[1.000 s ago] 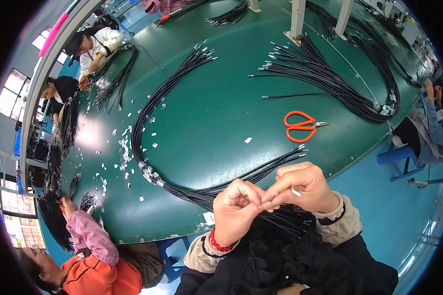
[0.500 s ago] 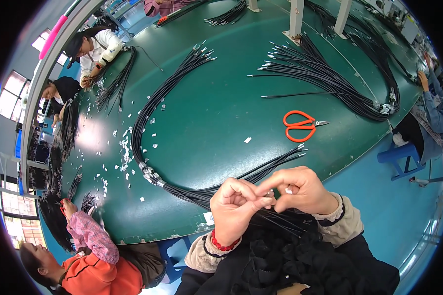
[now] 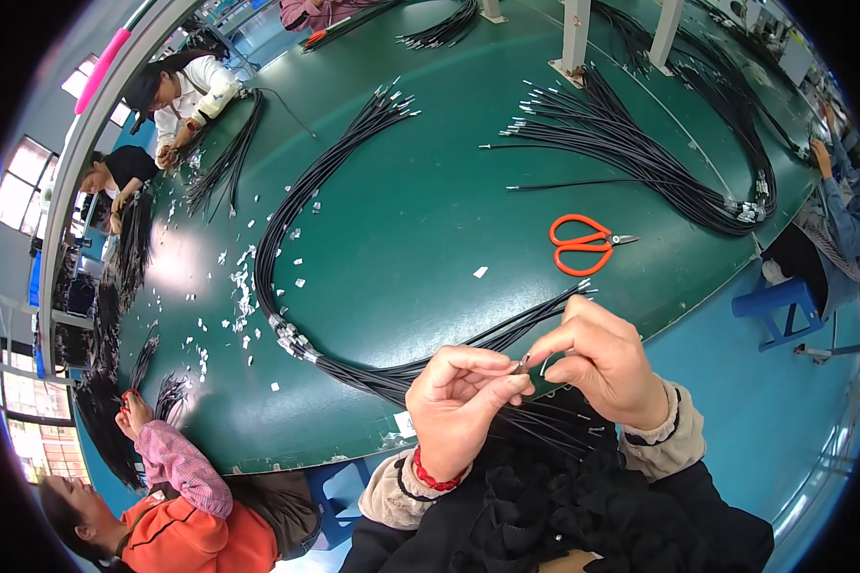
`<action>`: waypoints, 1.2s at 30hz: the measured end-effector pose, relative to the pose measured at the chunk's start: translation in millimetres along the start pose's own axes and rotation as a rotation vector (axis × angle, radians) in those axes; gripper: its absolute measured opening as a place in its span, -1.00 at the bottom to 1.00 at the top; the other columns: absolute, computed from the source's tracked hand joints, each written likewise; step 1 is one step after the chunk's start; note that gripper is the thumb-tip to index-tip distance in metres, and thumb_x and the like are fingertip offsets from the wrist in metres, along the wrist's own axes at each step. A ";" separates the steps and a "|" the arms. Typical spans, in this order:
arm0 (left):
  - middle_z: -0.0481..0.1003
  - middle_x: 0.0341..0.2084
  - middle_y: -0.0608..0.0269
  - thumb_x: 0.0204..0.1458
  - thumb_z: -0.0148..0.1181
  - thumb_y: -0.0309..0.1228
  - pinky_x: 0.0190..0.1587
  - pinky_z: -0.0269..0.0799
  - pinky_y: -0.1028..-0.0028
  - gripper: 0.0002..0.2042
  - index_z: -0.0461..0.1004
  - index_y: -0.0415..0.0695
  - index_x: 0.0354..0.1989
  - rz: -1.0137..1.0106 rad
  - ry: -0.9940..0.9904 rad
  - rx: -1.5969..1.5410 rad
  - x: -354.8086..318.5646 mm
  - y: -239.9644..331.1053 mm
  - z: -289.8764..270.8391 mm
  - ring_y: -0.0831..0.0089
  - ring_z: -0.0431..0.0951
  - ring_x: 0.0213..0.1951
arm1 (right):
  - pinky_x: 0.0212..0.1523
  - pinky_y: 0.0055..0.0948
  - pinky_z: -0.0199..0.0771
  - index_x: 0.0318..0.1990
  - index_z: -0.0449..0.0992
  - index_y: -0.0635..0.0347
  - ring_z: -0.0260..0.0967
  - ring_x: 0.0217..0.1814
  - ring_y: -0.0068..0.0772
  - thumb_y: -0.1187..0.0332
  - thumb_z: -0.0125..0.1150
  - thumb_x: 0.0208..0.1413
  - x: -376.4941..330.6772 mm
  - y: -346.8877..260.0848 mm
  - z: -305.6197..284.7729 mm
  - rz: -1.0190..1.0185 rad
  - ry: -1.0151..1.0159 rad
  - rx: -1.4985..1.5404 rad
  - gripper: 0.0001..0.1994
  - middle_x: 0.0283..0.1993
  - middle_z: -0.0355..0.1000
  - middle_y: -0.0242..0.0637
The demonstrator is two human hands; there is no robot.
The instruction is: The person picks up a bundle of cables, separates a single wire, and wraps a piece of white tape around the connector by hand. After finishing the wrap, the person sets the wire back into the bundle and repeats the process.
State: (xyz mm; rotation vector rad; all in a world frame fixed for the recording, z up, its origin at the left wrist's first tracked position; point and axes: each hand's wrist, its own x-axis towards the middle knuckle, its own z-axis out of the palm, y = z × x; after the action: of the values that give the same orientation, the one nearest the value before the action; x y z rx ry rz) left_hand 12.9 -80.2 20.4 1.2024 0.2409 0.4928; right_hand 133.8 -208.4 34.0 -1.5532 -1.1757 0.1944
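Note:
Close above the table's near edge, my left hand (image 3: 459, 396) pinches a small metal-tipped end (image 3: 522, 364), which looks like a cable end, between thumb and forefinger. My right hand (image 3: 607, 368) is right beside it, thumb and forefinger bent toward that tip. A pale sliver shows near its fingertips, too small to name. Beneath both hands, a bundle of thin black cables (image 3: 382, 379) with silvery ends curves across the table. More loose cable ends (image 3: 554, 430) hang over my dark clothing below the hands.
Red-handled scissors (image 3: 583, 246) lie on the green table (image 3: 430, 239) beyond my right hand. Another cable bundle (image 3: 640, 167) fans out at the far right. White scraps (image 3: 244, 296) are scattered on the left. Co-workers sit along the left side; a blue stool (image 3: 774, 304) stands at right.
My right hand has shifted slightly up and right, its fingertips drawing a little away from the left ones. The left hand keeps its pinch almost in place.

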 end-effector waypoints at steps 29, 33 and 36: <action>0.50 -0.44 0.09 -0.13 0.17 -0.76 -0.35 0.50 0.58 -0.85 0.41 -0.36 -0.35 0.181 0.055 0.191 2.3 -5.0 11.5 0.44 0.56 -0.38 | -0.63 -0.62 0.31 -0.53 0.51 0.16 0.38 -0.58 -0.55 0.37 0.47 -0.39 -1.0 7.7 3.8 -0.163 0.141 -0.044 -0.77 -0.57 0.40 -0.39; 0.52 -0.48 0.12 -0.18 0.21 -0.75 -0.36 0.48 0.59 -0.81 0.42 -0.33 -0.36 0.307 0.077 0.379 2.1 -7.6 10.8 0.43 0.57 -0.41 | -0.64 -0.63 0.28 -0.55 0.48 0.16 0.37 -0.60 -0.57 0.37 0.49 -0.40 0.7 7.7 7.6 -0.135 0.147 -0.018 -0.75 -0.59 0.39 -0.39; 0.53 -0.50 0.13 -0.24 0.25 -0.75 -0.38 0.48 0.57 -0.78 0.43 -0.29 -0.38 0.412 0.111 0.508 2.7 -9.9 11.6 0.39 0.58 -0.41 | -0.65 -0.64 0.26 -0.55 0.47 0.17 0.35 -0.61 -0.58 0.41 0.49 -0.39 1.6 5.5 9.1 -0.087 0.186 -0.047 -0.75 -0.60 0.39 -0.39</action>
State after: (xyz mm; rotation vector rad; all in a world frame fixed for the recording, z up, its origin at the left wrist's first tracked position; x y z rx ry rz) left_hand 22.6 -91.2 15.4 1.7365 0.2197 0.8945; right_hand 131.6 -200.6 26.9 -1.5224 -1.1043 -0.0349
